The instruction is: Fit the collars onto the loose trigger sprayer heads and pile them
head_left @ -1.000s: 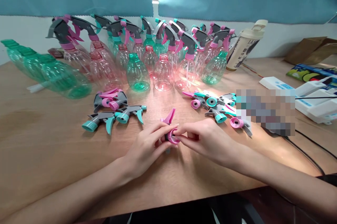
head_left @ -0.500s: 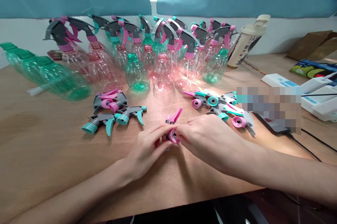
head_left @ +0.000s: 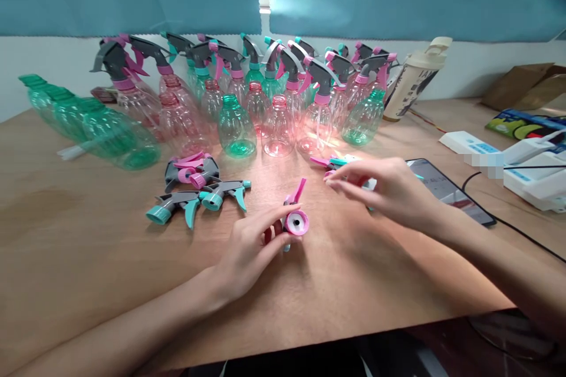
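Observation:
My left hand (head_left: 250, 241) is closed around a pink-and-grey trigger spray head (head_left: 297, 222), just above the table. Its pink collar faces me, showing a white insert with a dark hole, and the pink trigger points up. To the right, my right hand (head_left: 380, 188) is in the air with fingers stretched out and parted, no object visible between them. Behind and partly under it lies a pile of loose spray heads (head_left: 338, 162), mostly hidden by that hand. Left of my left hand lie teal-and-grey spray heads (head_left: 172, 209) and pink-and-grey ones (head_left: 193, 170).
Several green and pink clear bottles stand at the back, among them a green bottle (head_left: 237, 129) and a pink one (head_left: 278, 129), many with spray heads fitted. At right are a phone (head_left: 442, 185) with a cable, white power strips (head_left: 469, 146), a tumbler (head_left: 413, 79) and a cardboard box (head_left: 517, 88).
My right hand has left the spray head's collar and moved right, over the loose pile. My left hand still holds the spray head, whose collar opening now shows fully. The view has shifted slightly.

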The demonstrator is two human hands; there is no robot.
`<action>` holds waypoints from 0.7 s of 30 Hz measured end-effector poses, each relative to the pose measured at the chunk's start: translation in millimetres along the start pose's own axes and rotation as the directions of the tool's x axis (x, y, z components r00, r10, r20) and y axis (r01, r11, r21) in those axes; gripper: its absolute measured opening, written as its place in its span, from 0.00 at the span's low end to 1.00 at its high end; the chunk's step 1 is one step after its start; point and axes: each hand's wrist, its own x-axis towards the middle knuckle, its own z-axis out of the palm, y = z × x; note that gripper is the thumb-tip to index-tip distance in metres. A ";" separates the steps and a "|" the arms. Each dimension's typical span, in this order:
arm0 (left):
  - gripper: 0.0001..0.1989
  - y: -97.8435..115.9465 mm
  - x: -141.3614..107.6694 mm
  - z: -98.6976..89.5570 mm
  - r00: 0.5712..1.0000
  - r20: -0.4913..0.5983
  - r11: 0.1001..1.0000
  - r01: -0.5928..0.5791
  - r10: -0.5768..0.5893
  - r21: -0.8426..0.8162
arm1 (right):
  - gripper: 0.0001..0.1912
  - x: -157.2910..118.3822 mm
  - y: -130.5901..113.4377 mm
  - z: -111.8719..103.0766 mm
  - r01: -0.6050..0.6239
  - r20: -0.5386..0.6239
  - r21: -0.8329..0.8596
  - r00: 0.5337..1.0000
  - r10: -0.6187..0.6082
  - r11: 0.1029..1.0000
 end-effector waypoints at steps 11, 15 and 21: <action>0.16 0.2 -0.3 0.7 0.993 -0.083 0.997 -0.081 0.080 -0.012 | 0.29 22.2 61.3 29.3 -0.059 0.196 -0.285 0.974 0.118 0.957; 0.17 0.1 -2.1 1.1 0.988 -0.075 0.991 -0.135 0.136 0.022 | 0.23 13.3 56.9 15.9 -0.024 0.248 -0.258 0.965 0.090 0.966; 0.17 -0.5 -4.9 2.3 0.978 -0.088 0.980 -0.182 0.189 0.075 | 0.16 1.6 47.6 3.6 0.038 0.339 -0.286 0.939 0.064 0.958</action>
